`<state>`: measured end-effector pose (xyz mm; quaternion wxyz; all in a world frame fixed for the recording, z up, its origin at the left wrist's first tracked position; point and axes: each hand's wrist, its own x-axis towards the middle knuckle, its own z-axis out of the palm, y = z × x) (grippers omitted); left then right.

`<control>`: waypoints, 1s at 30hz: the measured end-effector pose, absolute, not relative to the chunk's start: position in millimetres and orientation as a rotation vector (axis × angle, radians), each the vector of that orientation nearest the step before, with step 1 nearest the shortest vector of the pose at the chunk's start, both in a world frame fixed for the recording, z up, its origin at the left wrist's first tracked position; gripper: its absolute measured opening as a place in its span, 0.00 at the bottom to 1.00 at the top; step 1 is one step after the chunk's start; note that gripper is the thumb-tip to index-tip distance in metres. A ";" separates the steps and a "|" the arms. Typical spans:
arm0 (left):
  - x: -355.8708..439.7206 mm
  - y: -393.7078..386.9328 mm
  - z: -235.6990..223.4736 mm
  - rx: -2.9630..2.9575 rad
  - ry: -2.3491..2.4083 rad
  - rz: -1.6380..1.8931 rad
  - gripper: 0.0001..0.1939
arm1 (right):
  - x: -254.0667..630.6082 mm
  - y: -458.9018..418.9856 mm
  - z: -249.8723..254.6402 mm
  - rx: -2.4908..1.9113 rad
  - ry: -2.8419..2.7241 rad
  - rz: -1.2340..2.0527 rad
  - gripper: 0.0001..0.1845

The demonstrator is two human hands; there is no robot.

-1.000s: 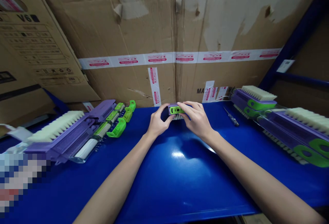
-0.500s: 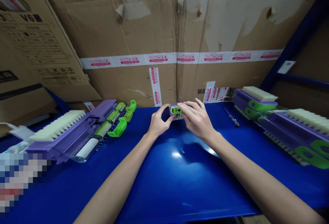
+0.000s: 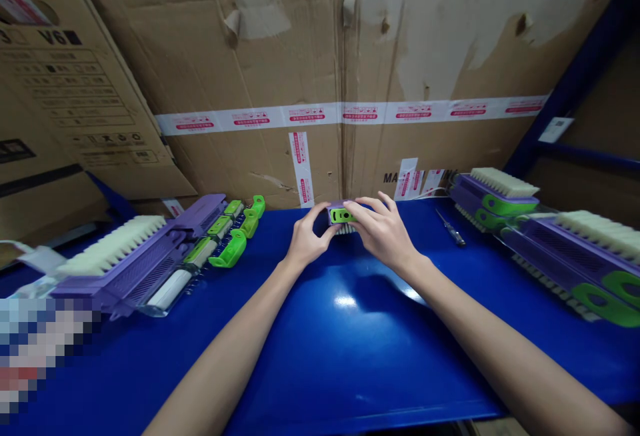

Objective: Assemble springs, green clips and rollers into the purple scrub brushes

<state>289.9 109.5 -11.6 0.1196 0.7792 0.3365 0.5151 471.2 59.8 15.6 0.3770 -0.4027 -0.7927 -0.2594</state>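
Note:
A small purple brush (image 3: pixel 333 205) stands at the far middle of the blue table, its green end piece (image 3: pixel 341 216) facing me and white bristles pointing down beneath it. My left hand (image 3: pixel 306 236) grips its left side between thumb and fingers. From the right, my right hand (image 3: pixel 383 231) closes its thumb and forefinger on the right part of the green end piece, while its other fingers stick out. The right end of the brush is hidden behind my right fingers, and most of its length cannot be seen.
On the left lie purple brush housings (image 3: pixel 135 269) with pale bristles, a row of green clips (image 3: pixel 231 248) and a white plug (image 3: pixel 45 256). More purple-green brushes (image 3: pixel 565 246) are stacked at right, near a screwdriver (image 3: pixel 454 231). Cardboard (image 3: pixel 250 76) walls the back of the blue table (image 3: pixel 350 356).
Both hands keep their hold on the brush at the same spot. The view has shifted very slightly; my right fingers have moved only a little.

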 end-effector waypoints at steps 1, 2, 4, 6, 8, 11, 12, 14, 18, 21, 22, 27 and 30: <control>289.9 109.6 -11.4 2.278 0.984 1.505 0.22 | 471.9 59.9 15.8 -1.021 -2.031 -0.671 0.20; 290.0 109.6 -11.2 2.277 0.985 1.506 0.22 | 472.4 60.0 15.9 -1.017 -2.032 -0.677 0.20; 290.2 109.4 -10.7 2.273 0.986 1.508 0.22 | 473.0 60.2 16.0 -1.012 -2.031 -0.682 0.20; 290.3 109.0 -10.3 2.272 0.986 1.508 0.22 | 473.2 60.5 16.2 -1.001 -2.030 -0.681 0.19; 290.3 108.5 -10.1 2.275 0.984 1.507 0.21 | 473.2 60.8 16.7 -0.983 -2.025 -0.686 0.18; 290.3 107.9 -10.0 2.278 0.986 1.505 0.21 | 473.0 61.1 17.4 -0.973 -2.009 -0.693 0.16; 290.3 107.8 -10.0 2.278 0.989 1.504 0.21 | 472.9 61.2 17.5 -0.980 -2.005 -0.688 0.16; 290.5 107.5 -10.0 2.278 0.995 1.504 0.21 | 472.5 61.3 17.5 -1.002 -2.005 -0.668 0.16; 291.0 107.0 -10.1 2.283 0.996 1.510 0.21 | 471.8 61.5 16.7 -1.037 -2.018 -0.644 0.18; 290.9 107.1 -10.3 2.291 0.999 1.511 0.21 | 471.8 61.7 16.6 -1.047 -2.027 -0.643 0.18; 290.8 107.3 -10.4 2.293 1.001 1.512 0.21 | 472.0 61.7 16.6 -1.044 -2.030 -0.645 0.18; 289.9 107.8 -10.5 2.308 1.014 1.505 0.21 | 474.3 61.6 17.1 -0.990 -2.074 -0.654 0.15; 289.5 107.7 -10.2 2.316 1.025 1.491 0.21 | 475.2 61.8 16.9 -0.960 -2.068 -0.642 0.13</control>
